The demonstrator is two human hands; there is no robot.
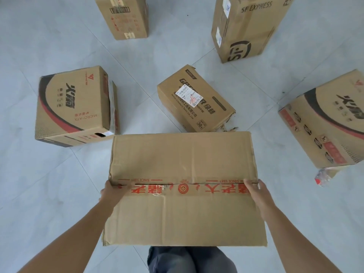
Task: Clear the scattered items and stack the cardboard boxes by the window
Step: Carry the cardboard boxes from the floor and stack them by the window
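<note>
A large plain cardboard box (pixel 183 160) with red-printed tape along its top seam is right in front of me, above my knees. My left hand (pixel 114 191) grips its left side at the seam, thumb on top. My right hand (pixel 258 191) holds the right side at the same height, fingers down the side. Several other cardboard boxes lie scattered on the grey tiled floor: a Micro-ATX box (pixel 72 107) at the left, a smaller labelled box (pixel 195 101) in the middle, and a matching printed box (pixel 331 125) at the right.
Two taller boxes stand farther off, a narrow box (pixel 126 16) at the top centre and an SF Express box (pixel 246 26) at the top right. A crumpled plastic bottle (pixel 323 177) lies under the right box's near corner. My dark trousers (pixel 189 259) show below.
</note>
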